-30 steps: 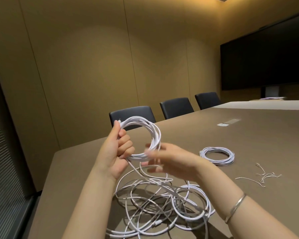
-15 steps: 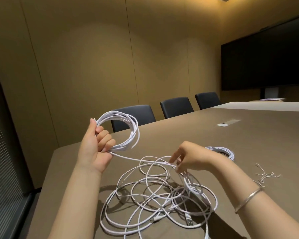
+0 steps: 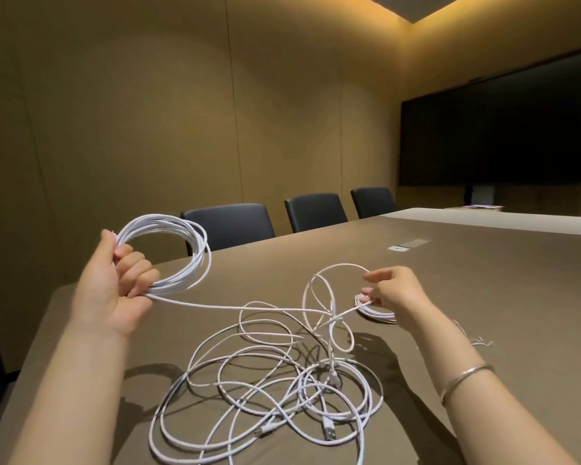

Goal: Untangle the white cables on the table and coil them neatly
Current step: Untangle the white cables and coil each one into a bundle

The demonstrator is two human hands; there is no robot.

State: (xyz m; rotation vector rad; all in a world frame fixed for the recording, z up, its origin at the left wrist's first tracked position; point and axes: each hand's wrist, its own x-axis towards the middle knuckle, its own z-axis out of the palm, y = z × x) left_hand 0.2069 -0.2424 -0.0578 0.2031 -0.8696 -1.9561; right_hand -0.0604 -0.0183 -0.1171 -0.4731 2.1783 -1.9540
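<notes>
The left hand (image 3: 114, 283) is raised at the left of the view with its fingers curled through a round coil (image 3: 178, 255) of thin white cable, several turns bunched together and held upright above the table (image 3: 483, 297), in front of the nearest of three dark padded chairs (image 3: 232, 224). From the bottom of that coil a single strand (image 3: 222, 306) runs rightward, nearly level, toward the right hand (image 3: 394, 292), which is lifted just over the tabletop and pinches a raised loop (image 3: 322, 297) of the same smooth white cord between thumb and fingertips; the loop arches up and crosses itself below the hand. Between and below both hands the tangled cables (image 3: 269, 397) lie sprawled on the matte brown surface in wide overlapping rings, casting soft shadows, with a metal USB plug (image 3: 329, 433) showing near the front of the heap. Partly hidden behind the right hand sits a small finished coil (image 3: 373, 312), lying flat on the table. A few thin white twist ties (image 3: 480, 341) lie beyond the right forearm, and a slim silver bangle (image 3: 463, 380) circles that wrist. A large dark screen (image 3: 503, 129) hangs on the far wall
</notes>
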